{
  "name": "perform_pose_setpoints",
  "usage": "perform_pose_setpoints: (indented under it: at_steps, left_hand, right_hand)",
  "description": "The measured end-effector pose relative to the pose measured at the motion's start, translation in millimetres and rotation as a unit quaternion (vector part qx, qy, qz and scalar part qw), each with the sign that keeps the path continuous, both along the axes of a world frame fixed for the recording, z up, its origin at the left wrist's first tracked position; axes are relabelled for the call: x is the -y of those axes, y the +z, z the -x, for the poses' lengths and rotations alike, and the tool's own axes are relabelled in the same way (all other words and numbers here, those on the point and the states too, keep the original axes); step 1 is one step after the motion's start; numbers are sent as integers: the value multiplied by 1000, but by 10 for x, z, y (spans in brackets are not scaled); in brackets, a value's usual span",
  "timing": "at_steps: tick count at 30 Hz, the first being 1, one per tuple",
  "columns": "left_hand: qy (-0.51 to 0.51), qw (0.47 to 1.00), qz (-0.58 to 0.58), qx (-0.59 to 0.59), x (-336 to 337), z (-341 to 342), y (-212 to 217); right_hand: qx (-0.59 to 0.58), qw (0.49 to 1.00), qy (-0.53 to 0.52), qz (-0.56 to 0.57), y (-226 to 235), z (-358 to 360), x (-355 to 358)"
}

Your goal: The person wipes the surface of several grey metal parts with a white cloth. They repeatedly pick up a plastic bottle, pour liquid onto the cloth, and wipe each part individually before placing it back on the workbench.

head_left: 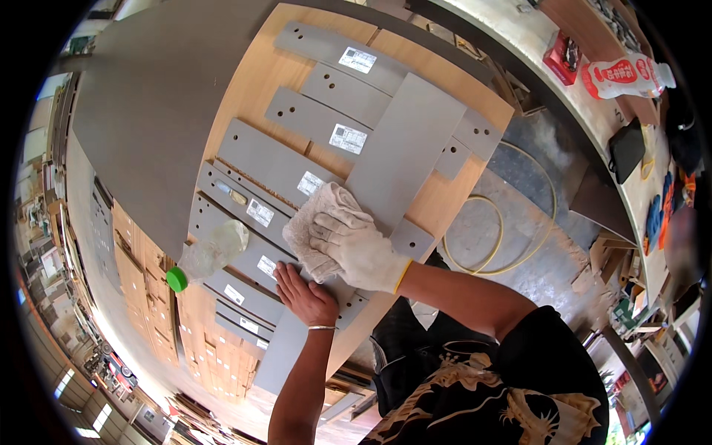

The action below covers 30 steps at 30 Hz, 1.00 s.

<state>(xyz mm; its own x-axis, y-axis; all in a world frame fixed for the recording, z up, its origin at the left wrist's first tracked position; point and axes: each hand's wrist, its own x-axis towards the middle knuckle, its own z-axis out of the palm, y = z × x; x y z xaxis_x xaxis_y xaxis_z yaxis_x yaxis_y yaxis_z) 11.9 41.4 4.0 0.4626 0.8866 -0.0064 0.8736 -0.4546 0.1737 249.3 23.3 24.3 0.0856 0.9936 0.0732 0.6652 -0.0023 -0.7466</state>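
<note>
Under my gloved right hand (348, 248) is a bunched, pale towelling rag (304, 222), pressed onto a long grey panel (404, 141). That panel lies across several grey boards (274, 156) with drilled holes and white labels. My bare left hand (305, 295) rests flat on the same long panel, fingers stretched out, just below the rag. Left of it, a clear plastic bottle (215, 252) with a green cap lies on its side over the boards. A small tool with a pale handle (236, 196) sits on a board above the bottle.
A wood-coloured sheet (245, 96) lies beneath the boards. Beyond it at the left spreads a large dark sheet (163, 96). A yellow hose (512, 256) coils on the floor at right. The side bench (593, 111) carries a red-and-white bottle (623, 77) and a red box (562, 58).
</note>
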Motion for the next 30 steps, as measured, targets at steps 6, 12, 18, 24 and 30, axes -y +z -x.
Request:
perform_pose_setpoints:
  at_steps: [6,12,18,24,30]
  left_hand:
    - [-2,1000,-2,0,17,-22,3]
    - [-4,1000,-8,5,17,-10,-37]
    - [-48,995,43,-77,20,394,-218]
    - [6,1000,-21,2,37,22,-11]
    - [10,1000,-21,6,38,-43,-22]
  right_hand:
    - [-33,965,-254,-59,-23,-1739,-528]
    - [-314,928,-191,-61,-91,-426,-423]
    - [-52,999,-4,8,27,773,12]
    - [-30,996,-72,-33,27,-462,-91]
    - [107,963,-238,-62,-76,-518,-212]
